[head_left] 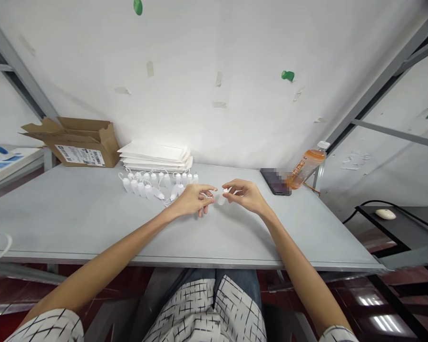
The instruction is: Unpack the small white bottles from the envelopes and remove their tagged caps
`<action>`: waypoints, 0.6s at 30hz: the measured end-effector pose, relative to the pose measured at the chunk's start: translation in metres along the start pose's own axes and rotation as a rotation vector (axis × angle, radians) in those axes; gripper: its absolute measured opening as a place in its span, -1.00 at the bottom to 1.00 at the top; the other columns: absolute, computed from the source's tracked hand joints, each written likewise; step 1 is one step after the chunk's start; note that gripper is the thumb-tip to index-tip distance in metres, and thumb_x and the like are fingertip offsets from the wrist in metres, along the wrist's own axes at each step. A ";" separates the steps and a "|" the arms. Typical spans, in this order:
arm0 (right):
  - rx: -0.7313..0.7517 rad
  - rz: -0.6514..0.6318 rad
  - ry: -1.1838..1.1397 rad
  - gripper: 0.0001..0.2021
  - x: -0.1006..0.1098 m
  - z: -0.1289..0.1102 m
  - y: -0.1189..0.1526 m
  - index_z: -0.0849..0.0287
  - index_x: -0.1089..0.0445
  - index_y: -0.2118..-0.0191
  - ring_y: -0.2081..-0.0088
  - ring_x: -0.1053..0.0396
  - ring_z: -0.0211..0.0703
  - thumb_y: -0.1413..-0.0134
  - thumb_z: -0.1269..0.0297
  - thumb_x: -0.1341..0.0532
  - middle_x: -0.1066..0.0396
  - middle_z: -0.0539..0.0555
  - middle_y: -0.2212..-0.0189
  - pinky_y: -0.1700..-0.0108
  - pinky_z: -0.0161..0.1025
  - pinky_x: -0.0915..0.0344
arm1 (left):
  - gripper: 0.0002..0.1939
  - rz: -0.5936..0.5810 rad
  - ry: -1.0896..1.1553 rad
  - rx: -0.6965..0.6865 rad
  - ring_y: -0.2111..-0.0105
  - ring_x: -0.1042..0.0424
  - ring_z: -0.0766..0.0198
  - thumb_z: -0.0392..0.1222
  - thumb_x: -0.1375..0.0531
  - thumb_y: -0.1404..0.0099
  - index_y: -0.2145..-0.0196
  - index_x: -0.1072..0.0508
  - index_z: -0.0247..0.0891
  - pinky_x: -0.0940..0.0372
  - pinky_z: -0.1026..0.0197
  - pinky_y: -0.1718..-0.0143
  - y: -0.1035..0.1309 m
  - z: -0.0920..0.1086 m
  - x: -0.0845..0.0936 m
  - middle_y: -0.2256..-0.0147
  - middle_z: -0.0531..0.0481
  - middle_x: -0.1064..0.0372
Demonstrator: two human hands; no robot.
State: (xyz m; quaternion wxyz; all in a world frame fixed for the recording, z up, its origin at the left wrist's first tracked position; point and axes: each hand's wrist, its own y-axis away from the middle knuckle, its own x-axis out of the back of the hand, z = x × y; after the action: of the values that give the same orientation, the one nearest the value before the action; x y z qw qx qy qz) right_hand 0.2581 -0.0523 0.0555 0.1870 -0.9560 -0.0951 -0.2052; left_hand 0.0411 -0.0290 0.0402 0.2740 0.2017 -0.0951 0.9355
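Observation:
My right hand [245, 194] pinches a small white squeeze bottle [221, 199] by its top, between thumb and fingertips, just above the table. Left of the bottle, my left hand [197, 198] has its thumb and fingers apart, with nothing visible between them; its fingertips are close to the bottle but look separate from it. Several similar small white bottles [141, 189] with looped cap straps stand in loose rows behind and left of my left hand. A few of them lean or lie, and my left hand partly hides those nearest.
A stack of white paper or envelopes [155, 156] lies behind the bottles, beside an open cardboard box [82, 145]. On the right are a dark phone [274, 180] and a tilted drink bottle [308, 166]. The grey table [92, 218] meets a white wall [199, 57].

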 end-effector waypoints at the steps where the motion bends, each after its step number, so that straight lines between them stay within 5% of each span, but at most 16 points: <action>1: 0.006 0.022 -0.003 -0.70 0.002 0.001 0.000 0.21 -0.53 0.25 0.51 -0.43 -0.25 0.05 0.09 -0.35 -0.45 0.10 0.32 0.44 -0.23 -0.44 | -0.60 0.001 0.000 -0.001 0.74 -0.36 0.36 -0.13 -0.23 -0.24 -0.03 -0.44 -0.31 -0.27 0.30 0.67 0.000 0.000 0.000 0.47 0.02 -0.49; 6: -0.009 0.171 0.017 -0.68 0.011 0.010 -0.001 0.21 -0.50 0.29 0.54 -0.40 -0.27 0.05 0.03 -0.34 -0.44 0.07 0.39 0.46 -0.24 -0.43 | -0.78 0.013 -0.045 0.008 0.74 -0.36 0.35 -0.13 -0.21 -0.27 0.25 -0.53 -0.34 -0.27 0.32 0.62 0.000 0.005 0.003 0.60 0.02 -0.45; 10: 0.003 0.138 0.131 -0.74 0.006 0.020 -0.002 0.20 -0.51 0.28 0.47 -0.43 -0.23 0.01 0.11 -0.32 -0.46 0.09 0.35 0.47 -0.28 -0.41 | -0.76 0.079 -0.112 0.021 0.80 -0.23 0.40 -0.11 -0.20 -0.27 0.32 -0.57 -0.33 -0.17 0.31 0.68 -0.001 0.009 0.011 0.63 0.02 -0.44; 18: 0.069 0.002 0.251 -0.82 -0.016 0.028 -0.005 0.20 -0.49 0.25 0.45 -0.45 -0.26 -0.09 0.23 -0.23 -0.46 0.10 0.30 0.41 -0.31 -0.41 | -0.75 0.368 -0.318 -0.344 0.53 -0.31 0.40 0.01 -0.26 -0.20 0.40 -0.63 -0.22 -0.18 0.31 0.50 -0.007 0.010 0.044 0.35 -0.02 -0.47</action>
State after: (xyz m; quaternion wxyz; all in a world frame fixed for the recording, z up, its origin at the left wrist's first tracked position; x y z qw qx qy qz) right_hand 0.2528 -0.0379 0.0265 0.2303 -0.9158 -0.0771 -0.3198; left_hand 0.0145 -0.0050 0.0686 0.1115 0.2759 -0.3291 0.8962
